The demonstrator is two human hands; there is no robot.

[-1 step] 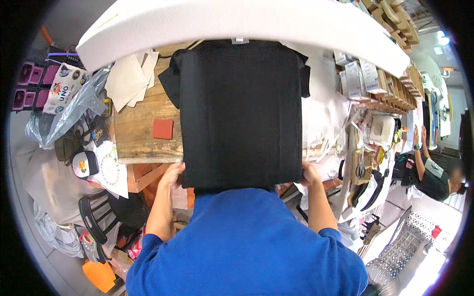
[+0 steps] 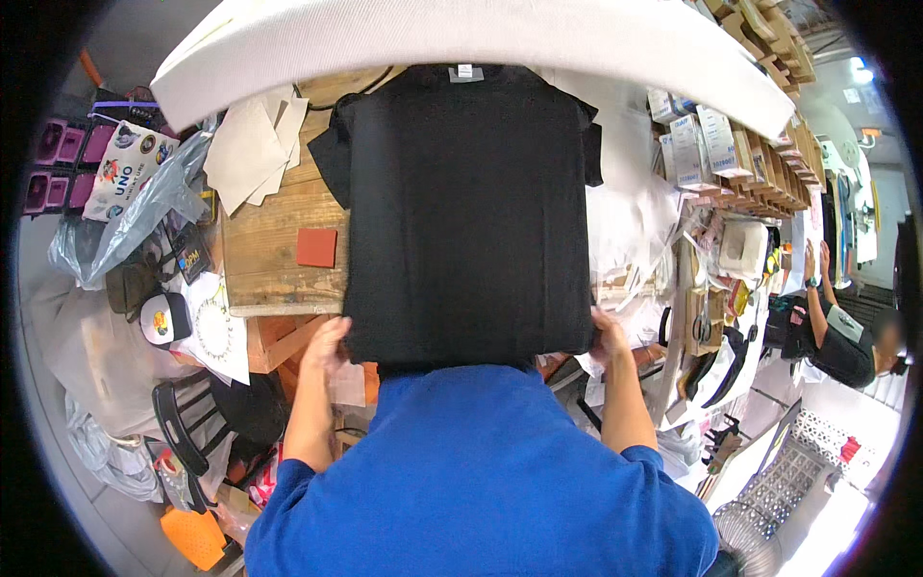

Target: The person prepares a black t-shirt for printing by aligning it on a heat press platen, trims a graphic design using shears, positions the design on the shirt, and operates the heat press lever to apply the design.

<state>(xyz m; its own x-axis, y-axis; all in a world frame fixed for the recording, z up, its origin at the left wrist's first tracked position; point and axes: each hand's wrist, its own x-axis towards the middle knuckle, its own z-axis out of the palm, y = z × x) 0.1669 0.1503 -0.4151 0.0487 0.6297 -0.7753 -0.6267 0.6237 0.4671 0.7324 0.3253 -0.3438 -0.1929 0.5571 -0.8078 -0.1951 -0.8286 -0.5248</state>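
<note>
A black T-shirt [image 2: 468, 221] lies spread in front of me, with its collar label at the far end and its hem close to my body. My left hand [image 2: 328, 342] is at the hem's left corner, its fingers closed at the cloth edge and slightly smeared. At the opposite corner, my right hand [image 2: 608, 337] is closed on the hem's side, its fingertips partly hidden by the cloth. Both short sleeves lie out to the sides.
Left of the shirt, a red-brown square [image 2: 316, 247] and pale sheets [image 2: 252, 154] rest on the wooden table [image 2: 274, 284]. A white padded bar [image 2: 471, 37] crosses above the far end. Boxes [image 2: 688, 154] stand at right; a co-worker [image 2: 846, 337] is farther right.
The shirt has shifted slightly away from me, showing more of its collar label. My left hand has moved a little left, and the right hand slightly right.
</note>
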